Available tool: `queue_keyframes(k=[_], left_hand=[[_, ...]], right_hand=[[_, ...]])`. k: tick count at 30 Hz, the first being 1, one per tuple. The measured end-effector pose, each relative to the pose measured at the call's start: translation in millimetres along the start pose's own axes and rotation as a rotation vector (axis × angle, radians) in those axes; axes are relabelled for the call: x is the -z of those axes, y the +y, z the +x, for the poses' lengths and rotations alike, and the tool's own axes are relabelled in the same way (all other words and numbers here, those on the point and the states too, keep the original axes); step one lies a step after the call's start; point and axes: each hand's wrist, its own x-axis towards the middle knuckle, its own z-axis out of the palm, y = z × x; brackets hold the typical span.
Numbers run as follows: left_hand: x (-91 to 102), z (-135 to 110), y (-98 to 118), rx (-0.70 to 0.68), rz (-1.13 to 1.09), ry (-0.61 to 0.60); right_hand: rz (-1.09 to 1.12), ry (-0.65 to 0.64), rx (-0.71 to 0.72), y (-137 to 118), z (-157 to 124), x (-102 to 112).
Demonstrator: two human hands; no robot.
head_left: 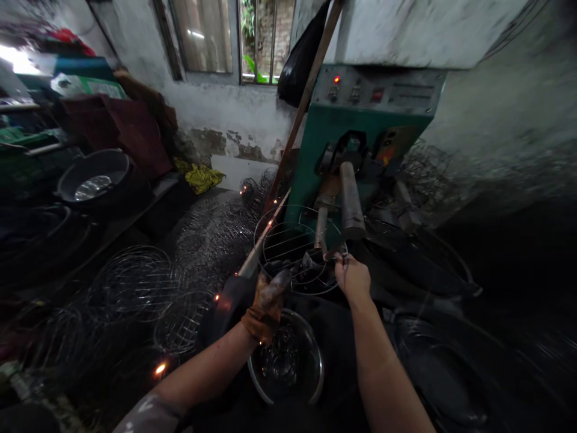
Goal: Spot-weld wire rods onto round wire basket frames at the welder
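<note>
My left hand (pixel 269 294), in a stained orange-brown glove, is closed on the near left rim of a round wire grill (pixel 288 243) with parallel bars. My bare right hand (pixel 352 276) pinches at the grill's right rim, close to the electrode tips. Whether a small piece of wire is also between those fingers, I cannot tell. The grill lies tilted at the lower electrode (pixel 321 228) of a green spot welder (pixel 311 141), under its thick upper arm (pixel 350 192). Orange sparks (pixel 160 368) fly off to the left. Below my hands sits a metal bowl (pixel 321 367) containing small shiny wire pieces.
Finished-looking round wire grills (pixel 137 276) and a heap of tangled wire racks (pixel 202 231) lie at left. Behind them are a black bucket (pixel 121 165) and a yellow cloth (pixel 202 177). A wooden pole (pixel 297 129) leans beside the welder. Dark round pans (pixel 433 367) lie at right.
</note>
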Motion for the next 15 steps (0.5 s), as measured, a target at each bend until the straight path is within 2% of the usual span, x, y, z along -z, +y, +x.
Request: queue_keyframes(k=[2, 6, 10, 15], left_hand=[[5.2, -4, 3, 0.019, 0.021, -0.010], [18.4, -9, 13, 0.152, 0.075, -0.063], [20.1, -10, 11, 0.179, 0.064, -0.061], [30.3, 0, 13, 0.163, 0.037, -0.118]], right_hand=[[-0.011, -0.019, -0.008, -1, -2, 2], [-0.011, -0.032, -0.028, -3, -3, 3], [0.021, -0.035, -0.038, -2, 1, -1], [0.124, -0.010, 0.066, 26, -5, -9]])
